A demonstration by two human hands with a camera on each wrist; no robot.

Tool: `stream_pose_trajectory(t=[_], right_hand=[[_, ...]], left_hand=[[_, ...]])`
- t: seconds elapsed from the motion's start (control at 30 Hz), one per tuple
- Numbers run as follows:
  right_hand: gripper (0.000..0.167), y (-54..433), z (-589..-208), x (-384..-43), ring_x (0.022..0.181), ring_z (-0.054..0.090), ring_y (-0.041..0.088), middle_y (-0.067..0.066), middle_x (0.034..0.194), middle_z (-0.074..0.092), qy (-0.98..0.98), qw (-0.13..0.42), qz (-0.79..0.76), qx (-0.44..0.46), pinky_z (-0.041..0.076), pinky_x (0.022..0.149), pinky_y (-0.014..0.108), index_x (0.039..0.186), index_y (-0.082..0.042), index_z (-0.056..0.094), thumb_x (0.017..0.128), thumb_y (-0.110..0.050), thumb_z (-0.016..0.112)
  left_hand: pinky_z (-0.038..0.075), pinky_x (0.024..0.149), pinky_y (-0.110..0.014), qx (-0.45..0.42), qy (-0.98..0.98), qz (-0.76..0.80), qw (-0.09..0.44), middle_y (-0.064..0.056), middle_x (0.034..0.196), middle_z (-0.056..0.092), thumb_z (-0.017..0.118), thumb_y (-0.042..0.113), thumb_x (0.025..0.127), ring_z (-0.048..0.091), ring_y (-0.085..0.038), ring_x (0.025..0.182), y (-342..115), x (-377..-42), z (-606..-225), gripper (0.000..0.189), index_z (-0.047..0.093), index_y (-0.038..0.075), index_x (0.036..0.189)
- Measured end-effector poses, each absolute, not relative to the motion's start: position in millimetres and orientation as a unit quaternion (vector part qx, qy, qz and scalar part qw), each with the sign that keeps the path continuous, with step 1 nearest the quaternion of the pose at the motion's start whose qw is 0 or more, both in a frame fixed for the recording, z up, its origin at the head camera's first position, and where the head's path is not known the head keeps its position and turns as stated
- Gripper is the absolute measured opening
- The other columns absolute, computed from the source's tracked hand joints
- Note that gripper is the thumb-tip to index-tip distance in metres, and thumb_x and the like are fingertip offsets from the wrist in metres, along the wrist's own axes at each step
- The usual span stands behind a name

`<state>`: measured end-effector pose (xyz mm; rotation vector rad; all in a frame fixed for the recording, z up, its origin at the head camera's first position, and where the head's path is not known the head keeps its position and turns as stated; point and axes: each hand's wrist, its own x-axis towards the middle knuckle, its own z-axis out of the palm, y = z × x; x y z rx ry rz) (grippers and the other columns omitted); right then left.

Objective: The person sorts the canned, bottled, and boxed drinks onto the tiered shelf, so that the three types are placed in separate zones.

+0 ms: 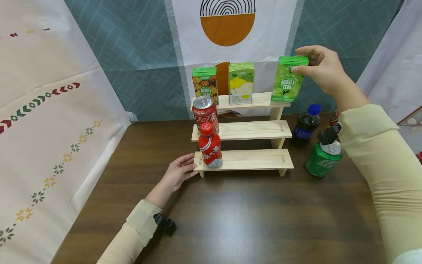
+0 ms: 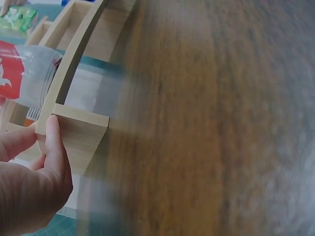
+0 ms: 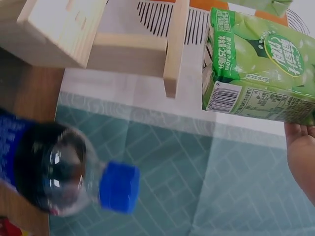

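Note:
My right hand (image 1: 321, 68) grips a green grape juice box (image 1: 287, 82) near its top, thumb on the front. The box leans slightly at the right end of the top board of a three-step wooden display rack (image 1: 254, 160). In the right wrist view, a gap shows between the juice box (image 3: 266, 64) and the board. My left hand (image 1: 176, 172) pinches the rack's lowest board at its left end, as the left wrist view shows with the fingers (image 2: 56, 147) on the board's edge. Two more juice boxes, one brown-and-green (image 1: 205, 85) and one yellow-green (image 1: 241, 84), stand on the top board.
A red cola can (image 1: 205, 112) stands on the middle board's left end, a red bottle (image 1: 210, 146) on the lowest. Right of the rack are a dark soda bottle (image 1: 306, 124) with a blue cap, a green can (image 1: 323, 159) and a partly hidden can. Cloth hangs behind.

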<state>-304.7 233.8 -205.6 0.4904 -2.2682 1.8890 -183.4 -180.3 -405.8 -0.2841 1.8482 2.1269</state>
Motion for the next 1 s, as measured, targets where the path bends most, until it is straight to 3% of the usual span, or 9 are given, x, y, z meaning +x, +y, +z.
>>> stream_pose_trajectory(t=[0.27,0.53,0.87,1.0], right_hand=[[0.050,209,-216,-318,0.089,0.058,0.003,-0.012,0.101,0.062,-0.770,0.065,0.610,0.174,0.049,0.073,0.010,0.134,-0.006,0.051,0.087,-0.003,0.066],[0.052,203,-222,-331,0.093,0.054,0.003,-0.013,0.111,0.056,-0.796,0.040,0.574,0.188,0.045,0.077,0.012,0.139,-0.013,0.047,0.090,-0.012,0.064],[0.040,217,-219,-331,0.090,0.056,0.003,-0.010,0.099,0.060,-0.786,0.013,0.583,0.206,0.048,0.076,0.011,0.127,-0.015,0.056,0.088,-0.007,0.065],[0.045,218,-220,-334,0.092,0.056,0.003,-0.011,0.101,0.060,-0.792,-0.001,0.575,0.206,0.047,0.077,0.011,0.131,-0.012,0.053,0.089,-0.008,0.065]], left_hand=[[0.057,0.079,-0.026,-0.103,0.643,0.743,0.155,-0.020,0.142,0.040,0.051,-0.005,0.094,0.062,-0.011,0.092,-184,-183,-404,0.053,0.037,0.002,0.144],[0.057,0.079,-0.027,-0.101,0.644,0.742,0.156,-0.020,0.141,0.040,0.051,-0.004,0.094,0.062,-0.012,0.094,-185,-187,-403,0.052,0.037,0.002,0.144],[0.057,0.079,-0.027,-0.102,0.638,0.747,0.156,-0.020,0.142,0.040,0.052,-0.005,0.093,0.061,-0.013,0.094,-180,-188,-406,0.053,0.037,0.002,0.144],[0.057,0.079,-0.027,-0.103,0.635,0.749,0.157,-0.020,0.142,0.040,0.051,-0.006,0.094,0.061,-0.012,0.094,-180,-186,-408,0.053,0.037,0.002,0.144]])
